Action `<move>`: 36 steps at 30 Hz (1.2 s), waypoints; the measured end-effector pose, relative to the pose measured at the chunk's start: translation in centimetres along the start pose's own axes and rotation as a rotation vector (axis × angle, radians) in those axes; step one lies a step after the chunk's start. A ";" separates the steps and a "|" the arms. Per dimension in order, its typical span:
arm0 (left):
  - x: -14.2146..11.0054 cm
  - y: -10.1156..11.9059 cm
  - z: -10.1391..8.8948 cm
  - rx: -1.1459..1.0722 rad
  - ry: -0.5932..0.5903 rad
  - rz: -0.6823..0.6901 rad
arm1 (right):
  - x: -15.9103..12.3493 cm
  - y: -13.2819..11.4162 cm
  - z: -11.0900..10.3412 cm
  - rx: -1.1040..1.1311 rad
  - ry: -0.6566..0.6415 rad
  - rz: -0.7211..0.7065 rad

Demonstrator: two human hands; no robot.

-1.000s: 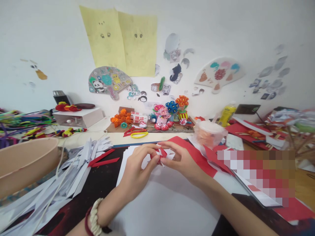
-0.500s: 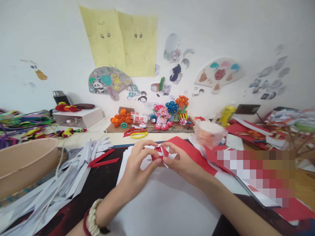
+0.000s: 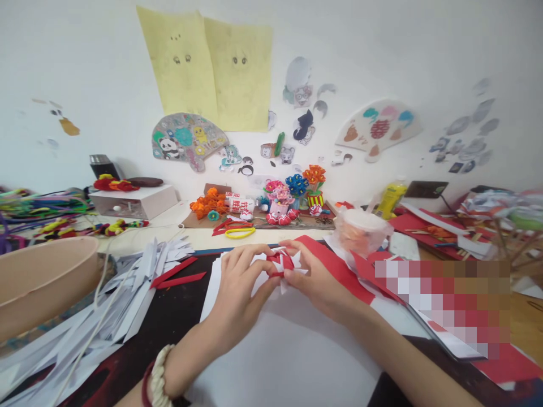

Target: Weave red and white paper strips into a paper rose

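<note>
A small folded red and white paper piece [image 3: 281,263] with pointed white tips is held between both hands, just above a stack of white paper [image 3: 275,345]. My left hand [image 3: 241,285] pinches its left side between thumb and fingers. From the right, my right hand [image 3: 320,280] grips it the same way, the thumb at its lower edge. Part of the piece is hidden behind the fingers. Red paper [image 3: 326,263] lies just beyond my right hand.
Many white paper strips [image 3: 131,299] and two red strips [image 3: 178,274] lie at left, beside a beige basin [image 3: 46,282]. Behind stand a yellow ring [image 3: 240,233], craft flowers [image 3: 297,186] and a lidded plastic cup [image 3: 360,229]. A yellow bottle [image 3: 391,199] is back right.
The folded paper piece has been turned in the fingers, so more white points show on its right and front. Both hands stay in nearly the same place, fingers slightly shifted.
</note>
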State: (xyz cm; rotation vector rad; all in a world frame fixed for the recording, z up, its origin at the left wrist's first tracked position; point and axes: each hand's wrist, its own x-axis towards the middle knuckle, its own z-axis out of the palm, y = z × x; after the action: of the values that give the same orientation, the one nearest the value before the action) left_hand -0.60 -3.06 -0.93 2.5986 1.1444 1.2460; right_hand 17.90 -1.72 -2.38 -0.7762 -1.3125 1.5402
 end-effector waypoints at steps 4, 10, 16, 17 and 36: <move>-0.1 0.2 0.0 -0.034 -0.034 -0.012 | 0.1 0.1 0.3 0.199 -0.102 0.063; 0.0 0.2 0.2 -0.016 -0.018 -0.003 | 0.5 0.5 0.0 0.212 -0.078 0.060; 0.0 0.3 0.2 0.028 0.075 0.005 | 0.6 0.3 0.0 0.231 -0.120 0.077; 0.0 0.3 0.3 0.040 0.089 0.007 | 0.6 0.3 0.0 0.235 -0.130 0.081; 0.1 0.5 0.5 -0.008 0.181 -0.069 | 0.5 -0.1 -0.4 0.243 -0.179 0.105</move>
State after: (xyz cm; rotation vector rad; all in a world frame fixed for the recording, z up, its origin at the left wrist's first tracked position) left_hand 0.11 -3.22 -1.01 2.4589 1.2426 1.4924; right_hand 18.09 -1.12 -2.37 -0.5706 -1.1965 1.8485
